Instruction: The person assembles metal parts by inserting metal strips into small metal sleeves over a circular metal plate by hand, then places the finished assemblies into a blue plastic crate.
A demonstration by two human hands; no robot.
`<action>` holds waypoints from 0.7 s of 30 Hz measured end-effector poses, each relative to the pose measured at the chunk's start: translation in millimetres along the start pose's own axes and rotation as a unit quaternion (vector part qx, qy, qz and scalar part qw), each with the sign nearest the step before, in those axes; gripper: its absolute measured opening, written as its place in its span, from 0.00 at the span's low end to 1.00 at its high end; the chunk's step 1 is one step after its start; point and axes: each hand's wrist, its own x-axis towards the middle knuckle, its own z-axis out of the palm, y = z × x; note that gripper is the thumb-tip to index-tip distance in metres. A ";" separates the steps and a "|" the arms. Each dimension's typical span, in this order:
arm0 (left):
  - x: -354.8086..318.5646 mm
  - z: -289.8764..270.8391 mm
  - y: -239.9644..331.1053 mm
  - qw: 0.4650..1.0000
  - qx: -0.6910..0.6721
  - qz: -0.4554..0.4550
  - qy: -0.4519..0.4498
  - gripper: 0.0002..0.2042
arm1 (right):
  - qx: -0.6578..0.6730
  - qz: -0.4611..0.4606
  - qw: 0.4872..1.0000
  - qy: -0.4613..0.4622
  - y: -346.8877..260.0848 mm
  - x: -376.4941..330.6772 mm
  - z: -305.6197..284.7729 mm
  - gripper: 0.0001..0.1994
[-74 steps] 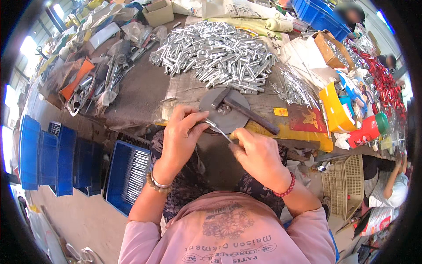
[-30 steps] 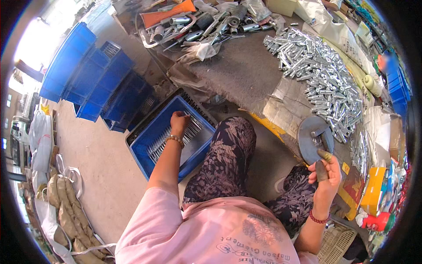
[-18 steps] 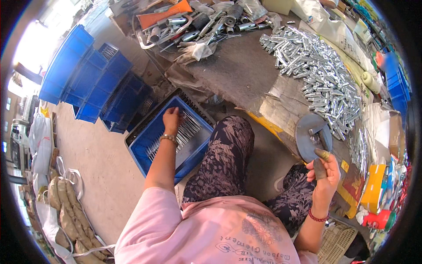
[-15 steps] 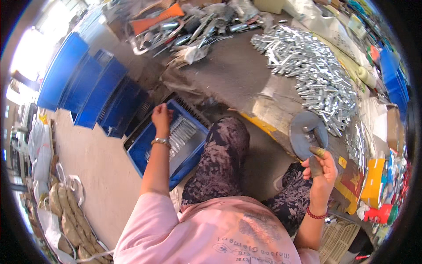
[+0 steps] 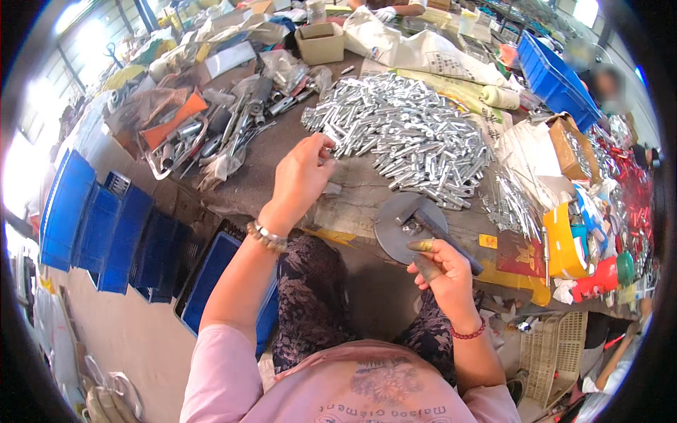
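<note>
My left hand (image 5: pixel 303 175) is at the left edge of a large pile of short silvery metal pins or sleeves (image 5: pixel 416 134) on the bench. Its fingers are bent together at the pile; what they pinch is too small to make out. My right hand (image 5: pixel 446 275) is above the bench's front edge, thumb and forefinger apart in worn yellowish-grey finger covers, with nothing visible between them. Just beyond it is a round grey metal disc (image 5: pixel 391 236). A dark bar (image 5: pixel 443 231) lies across the disc and passes behind my right hand.
Left of my legs sits a blue tray (image 5: pixel 215 271), beside stacked blue bins (image 5: pixel 95 225). Tools and an orange piece (image 5: pixel 176 120) lie at the bench's left. Thin rods (image 5: pixel 511 204), a yellow box (image 5: pixel 564 243) and a red bottle (image 5: pixel 596 278) are at the right. Another person's gloved hand (image 5: pixel 386 13) shows at the back.
My left hand has gone from the blue tray up to the metal pile. My right hand stays near the disc. The view has swung left and up toward the bench.
</note>
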 end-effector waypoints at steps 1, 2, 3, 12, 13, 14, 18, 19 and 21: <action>5.2 9.0 -2.3 1.000 -0.002 0.009 -0.002 0.15 | 0.008 -0.002 1.000 -0.005 0.0 -1.1 -0.7 0.12; 9.8 18.7 -5.4 0.998 0.048 0.026 0.010 0.15 | 0.009 -0.005 1.000 0.004 1.5 -0.7 0.1 0.12; 14.6 29.9 -5.1 0.994 0.095 0.045 0.019 0.15 | 0.013 -0.012 1.000 0.004 4.5 0.1 0.9 0.13; 5.2 11.2 11.4 0.994 0.110 -0.001 -0.008 0.17 | 0.009 -0.075 0.997 -0.017 13.7 3.9 0.9 0.15; 0.7 5.0 24.3 0.994 0.105 0.001 -0.016 0.17 | 0.026 -0.079 0.996 -0.030 12.9 3.0 -2.6 0.14; -4.1 1.2 33.0 0.995 0.100 0.010 -0.022 0.17 | 0.043 -0.083 0.995 -0.045 11.8 1.7 -7.5 0.13; -27.1 -29.1 58.4 0.997 0.041 0.001 -0.070 0.17 | -0.049 -0.119 0.991 -0.029 -19.9 -2.0 -45.5 0.11; -34.2 -33.6 60.1 0.996 0.027 0.014 -0.085 0.17 | -0.078 -0.154 0.984 0.035 -23.1 4.7 -60.7 0.10; -47.4 -46.5 75.1 0.993 0.008 0.016 -0.116 0.16 | -0.196 -0.170 0.953 0.158 -28.0 24.4 -95.3 0.12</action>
